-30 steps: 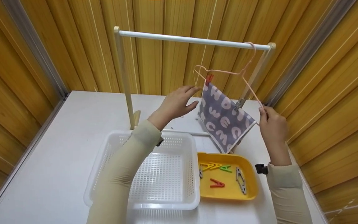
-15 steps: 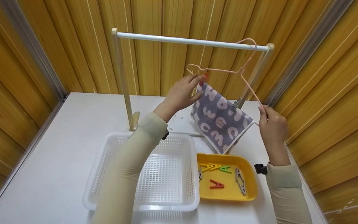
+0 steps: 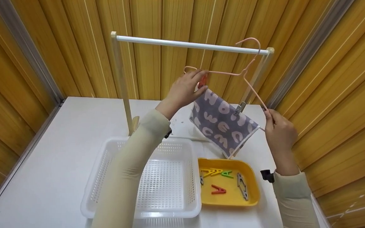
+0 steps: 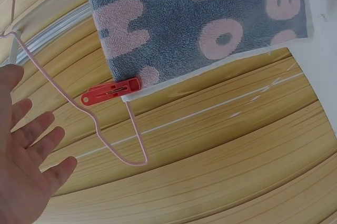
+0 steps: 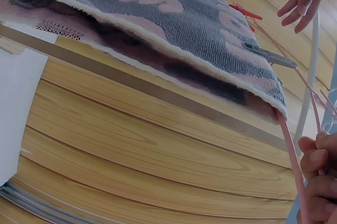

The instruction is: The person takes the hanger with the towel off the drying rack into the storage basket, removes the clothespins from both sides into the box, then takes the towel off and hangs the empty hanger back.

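gripping the lower right arm of a pink hanger [image 3: 223,73], the right hand [image 3: 281,129] holds it tilted at the upper right of the frame. a patterned cloth [image 3: 222,118] hangs folded over its lower bar, right of centre, fixed by a red peg [image 4: 111,92] near its left corner and a grey peg [image 3: 240,108] farther right. the step in hand is judged to be adjustment of the pegged cloth and its hanger at the white rail [image 3: 185,44]; the hook passes over this rail, though whether it bears on it cannot be told. the next move would seem to call for a steady right grasp, with the left fingers placed lightly at the red-pegged end so that the hanger can be levelled.

pose: the left hand [image 3: 185,90] is free of any hold, its fingers spread and, in the left wrist view, apart from the red peg; its forearm rises from the lower centre of the frame. the right forearm rises from the lower right, fingers curled round the wire, thumb uppermost.
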Action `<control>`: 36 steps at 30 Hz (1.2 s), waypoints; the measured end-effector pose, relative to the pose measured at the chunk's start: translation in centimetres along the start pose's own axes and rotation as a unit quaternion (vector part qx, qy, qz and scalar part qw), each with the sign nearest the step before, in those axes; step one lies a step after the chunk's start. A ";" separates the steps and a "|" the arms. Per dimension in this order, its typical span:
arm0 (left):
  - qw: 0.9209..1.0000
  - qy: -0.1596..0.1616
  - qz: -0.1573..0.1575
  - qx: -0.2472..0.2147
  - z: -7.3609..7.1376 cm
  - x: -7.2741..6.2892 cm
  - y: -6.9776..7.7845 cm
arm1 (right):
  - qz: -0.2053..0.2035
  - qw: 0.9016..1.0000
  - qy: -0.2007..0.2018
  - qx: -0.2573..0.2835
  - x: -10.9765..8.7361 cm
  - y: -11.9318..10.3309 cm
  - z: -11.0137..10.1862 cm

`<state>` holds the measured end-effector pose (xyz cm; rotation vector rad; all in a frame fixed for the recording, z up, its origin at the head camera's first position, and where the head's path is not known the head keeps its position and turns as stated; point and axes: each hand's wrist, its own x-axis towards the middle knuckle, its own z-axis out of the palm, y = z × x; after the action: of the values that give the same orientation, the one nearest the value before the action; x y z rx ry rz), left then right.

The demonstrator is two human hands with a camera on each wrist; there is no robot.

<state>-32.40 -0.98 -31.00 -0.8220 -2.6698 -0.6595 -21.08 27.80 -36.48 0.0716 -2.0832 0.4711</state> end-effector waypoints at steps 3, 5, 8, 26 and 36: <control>1.000 0.005 0.006 0.000 -0.3 -0.2 0.1 | -0.010 1.000 0.009 0.002 -0.2 -0.4 -0.8; 1.000 0.011 0.016 0.003 -0.7 -0.3 0.3 | -0.020 1.000 0.015 0.005 -0.3 -0.7 -1.3; 0.999 0.023 0.027 0.013 -1.3 -0.5 0.5 | -0.040 0.999 0.021 0.009 -0.3 -0.9 -2.1; 0.998 0.031 0.057 0.007 -2.9 -0.2 1.8 | -0.046 0.998 0.037 0.024 -0.3 -2.2 -4.5; 0.990 0.093 0.110 0.001 -4.0 -1.0 2.0 | -0.049 0.998 0.039 0.028 0.5 -2.9 -5.3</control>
<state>-29.91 -1.98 -27.23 -0.9848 -2.3705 -0.6452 -16.40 27.09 -32.71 0.1840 -1.9802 0.4663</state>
